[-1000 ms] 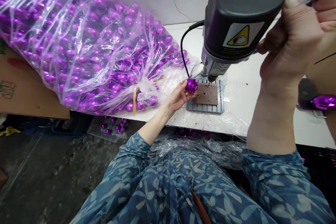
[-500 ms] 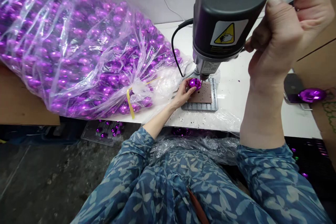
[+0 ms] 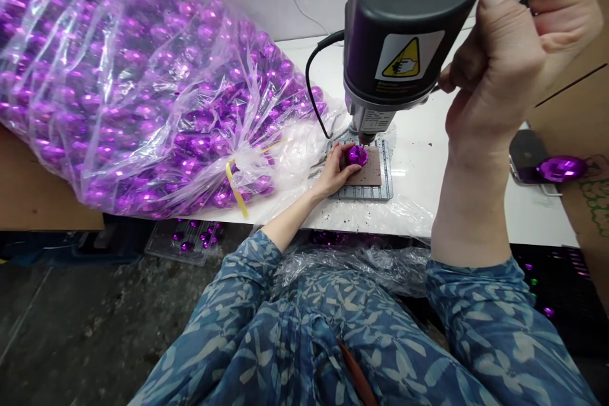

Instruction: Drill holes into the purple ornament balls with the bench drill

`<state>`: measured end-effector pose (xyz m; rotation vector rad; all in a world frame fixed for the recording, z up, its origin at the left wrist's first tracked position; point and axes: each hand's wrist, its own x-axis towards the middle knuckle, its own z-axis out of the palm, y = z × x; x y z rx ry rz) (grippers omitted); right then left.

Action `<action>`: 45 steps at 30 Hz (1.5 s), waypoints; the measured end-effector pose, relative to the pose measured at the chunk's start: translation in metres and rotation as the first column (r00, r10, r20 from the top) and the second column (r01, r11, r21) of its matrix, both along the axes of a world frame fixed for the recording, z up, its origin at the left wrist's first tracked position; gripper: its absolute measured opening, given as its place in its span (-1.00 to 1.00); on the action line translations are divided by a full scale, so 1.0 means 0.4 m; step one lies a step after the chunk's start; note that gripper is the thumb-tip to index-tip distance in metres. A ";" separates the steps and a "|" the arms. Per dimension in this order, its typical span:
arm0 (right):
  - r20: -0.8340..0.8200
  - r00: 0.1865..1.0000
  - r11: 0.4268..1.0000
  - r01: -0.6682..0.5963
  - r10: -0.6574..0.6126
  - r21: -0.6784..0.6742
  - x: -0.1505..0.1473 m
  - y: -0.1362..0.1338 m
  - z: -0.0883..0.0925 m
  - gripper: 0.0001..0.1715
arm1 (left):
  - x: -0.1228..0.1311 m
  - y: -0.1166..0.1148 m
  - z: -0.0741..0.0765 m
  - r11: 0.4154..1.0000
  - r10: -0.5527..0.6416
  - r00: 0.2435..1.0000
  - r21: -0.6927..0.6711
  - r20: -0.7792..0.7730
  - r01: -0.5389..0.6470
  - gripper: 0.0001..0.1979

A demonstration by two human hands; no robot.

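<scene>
My left hand (image 3: 333, 171) is closed round a purple faceted ball (image 3: 358, 155), fingers and thumb on its left side. The ball rests over a brown board (image 3: 372, 172) on the grey metal base (image 3: 387, 187) of a bench drill press. Directly above it is the drill chuck (image 3: 366, 138), its thin bit reaching down to the ball; whether the bit has entered cannot be made out. Beside the black motor housing (image 3: 412, 6), my right hand (image 3: 518, 32) grips the drill press handle (image 3: 435, 89), mostly hidden by the fingers.
A big clear bag of purple balls (image 3: 157, 89), tied with yellow ribbon (image 3: 235, 187), fills the left. A black cable (image 3: 309, 85) loops beside the drill. At right, another purple ball (image 3: 562, 169) lies by a dark phone-like object (image 3: 527, 152) and a cardboard box (image 3: 590, 196).
My left hand has shifted the ball slightly right, more squarely under the bit. My right hand keeps its hold on the handle. The whole view has shifted a little left.
</scene>
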<state>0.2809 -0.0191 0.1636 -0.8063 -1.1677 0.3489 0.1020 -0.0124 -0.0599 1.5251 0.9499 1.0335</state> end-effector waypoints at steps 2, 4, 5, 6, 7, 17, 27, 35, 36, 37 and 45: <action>-0.008 1.000 1.000 -0.008 0.008 0.018 -0.003 -0.003 0.002 -0.93 | 0.001 -0.008 0.004 0.997 -0.015 0.999 0.070 -0.046 0.019 -0.47; -0.012 1.000 0.999 -0.028 0.028 0.036 -0.006 -0.006 0.003 -0.93 | 0.002 -0.018 0.007 0.993 -0.025 0.996 0.116 -0.081 0.034 -0.48; -0.014 0.999 0.999 -0.032 0.032 0.042 -0.007 -0.006 0.003 -0.92 | 0.002 -0.023 0.008 0.992 -0.029 0.996 0.121 -0.086 0.039 -0.48; -0.016 0.999 0.999 -0.030 0.030 0.040 -0.008 -0.007 0.003 -0.92 | 0.003 -0.029 0.009 0.991 -0.034 0.996 0.122 -0.088 0.045 -0.47; -0.020 1.000 0.999 -0.022 0.023 0.032 -0.009 -0.007 0.003 -0.91 | 0.004 -0.033 0.011 0.991 -0.040 0.995 0.122 -0.091 0.051 -0.46; 0.012 1.000 0.996 -0.026 0.025 0.085 -0.007 -0.006 -0.007 -0.86 | 0.017 -0.035 0.012 0.993 0.004 0.997 0.116 -0.081 0.005 -0.51; 0.002 0.997 0.968 0.069 -0.072 0.240 -0.007 -0.023 -0.089 -0.52 | 0.022 -0.034 0.019 0.998 0.039 0.999 0.054 0.002 -0.039 -0.52; -0.057 0.994 0.952 0.107 -0.095 0.288 -0.028 -0.051 -0.119 -0.73 | 0.018 -0.034 0.012 0.996 0.036 0.999 0.078 -0.032 -0.033 -0.49; -0.059 0.992 0.950 0.122 -0.110 0.286 -0.029 -0.053 -0.122 -0.72 | 0.018 -0.034 0.013 0.996 0.037 0.999 0.077 -0.033 -0.034 -0.49; -0.060 0.991 0.950 0.134 -0.122 0.281 -0.029 -0.054 -0.126 -0.71 | 0.017 -0.034 0.013 0.996 0.035 0.999 0.078 -0.037 -0.032 -0.49; -0.059 0.986 0.929 0.166 -0.155 0.332 -0.023 -0.044 -0.166 -0.68 | 0.019 -0.033 0.011 0.997 0.030 0.999 0.074 -0.017 -0.028 -0.51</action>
